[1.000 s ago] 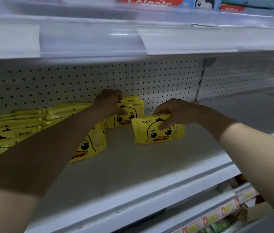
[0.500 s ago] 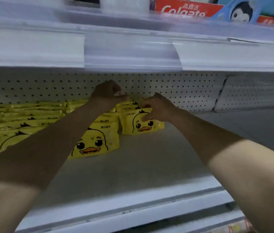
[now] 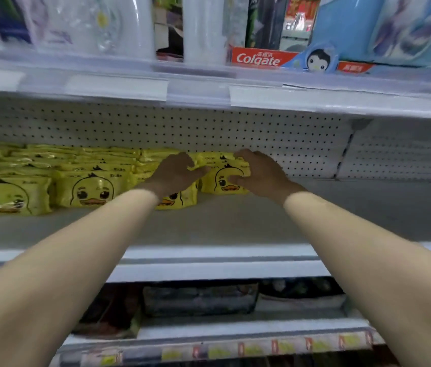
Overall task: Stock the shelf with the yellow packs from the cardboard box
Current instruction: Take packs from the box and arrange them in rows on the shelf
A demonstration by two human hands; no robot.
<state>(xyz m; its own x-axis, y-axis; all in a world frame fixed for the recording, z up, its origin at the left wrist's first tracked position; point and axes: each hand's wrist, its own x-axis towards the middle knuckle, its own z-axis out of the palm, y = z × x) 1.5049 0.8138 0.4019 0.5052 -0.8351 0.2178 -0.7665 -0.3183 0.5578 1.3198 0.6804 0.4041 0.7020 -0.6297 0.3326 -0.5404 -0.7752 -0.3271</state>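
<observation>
Placing step: right hand (image 3: 259, 176) clamped on end yellow pack (image 3: 223, 182), fingers over top, thumb on front, at shelf (image 3: 209, 226) back beside stocked row (image 3: 90, 186); left hand (image 3: 176, 172) fingers straight, touching its left edge; next, probably: square up, let go, fetch more; cardboard box out of view.

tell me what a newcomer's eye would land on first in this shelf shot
Bright yellow plastic packs printed with a duck face line the left part of the white metal shelf. At the row's right end the left hand touches and the right hand grips the last yellow pack. A red Colgate box sits on the shelf above.
</observation>
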